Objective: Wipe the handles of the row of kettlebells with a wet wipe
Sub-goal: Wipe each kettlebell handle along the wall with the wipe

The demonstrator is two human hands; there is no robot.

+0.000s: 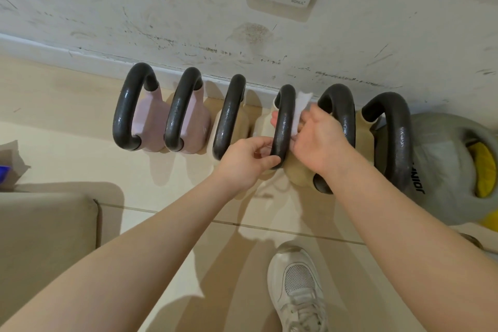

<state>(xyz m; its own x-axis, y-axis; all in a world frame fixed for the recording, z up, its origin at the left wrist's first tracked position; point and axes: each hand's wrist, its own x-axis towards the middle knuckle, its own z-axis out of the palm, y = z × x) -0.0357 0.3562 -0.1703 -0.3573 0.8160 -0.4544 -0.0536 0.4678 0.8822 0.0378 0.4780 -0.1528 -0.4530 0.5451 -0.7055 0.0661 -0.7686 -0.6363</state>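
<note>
The fourth handle [283, 121] from the left in the row of kettlebells runs away from the person toward the wall [188, 21], its long axis crossing between both hands. The left hand [248, 162] grips its near end, fingers [262, 141] curled over the bar and thumb hooked under. The right hand [318, 140] is just right of the bar and pinches the wet wipe [300, 110] against the bar's right side; the wipe lies farther from the person than those fingers, toward the wall. In my judgement the coming stroke follows the bar's arc, and the right hand is placed to make it.

Beyond the right-hand fingers, close by, stands the fifth handle [342, 116], which leaves little room. The third handle [229, 116] sits just left of the left-hand fingers. Further right a grey kettlebell [436, 170] lies on the floor [67, 148]; a white shoe [296, 288] is nearest the person.
</note>
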